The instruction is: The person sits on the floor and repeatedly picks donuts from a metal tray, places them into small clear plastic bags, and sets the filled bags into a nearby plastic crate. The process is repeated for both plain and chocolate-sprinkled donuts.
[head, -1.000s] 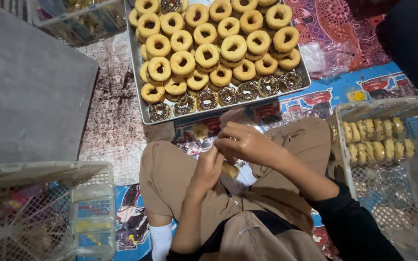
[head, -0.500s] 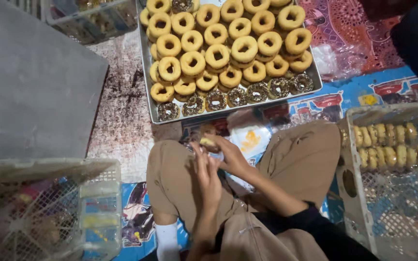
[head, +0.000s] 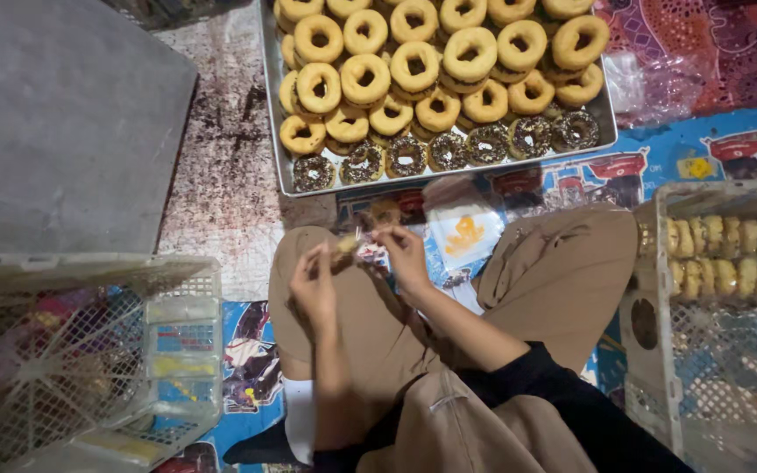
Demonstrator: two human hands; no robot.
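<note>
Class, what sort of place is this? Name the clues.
Probably a small home doughnut workshop on the floor: a metal tray heaped with ring doughnuts, a white plastic crate holding more, and a printed mat underneath.

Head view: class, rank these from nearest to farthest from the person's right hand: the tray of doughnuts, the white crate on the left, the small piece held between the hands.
From the right hand:
1. Small piece, just left, at its fingertips.
2. Tray of doughnuts, ahead on the floor.
3. White crate, far left, beside the knee.

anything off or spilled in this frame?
Yes: dark specks, likely sprinkles, are scattered over the mat left of the doughnut tray. Plain doughnuts are heaped unevenly, overlapping the sprinkled row. Both hands hold a small piece over the lap.
</note>
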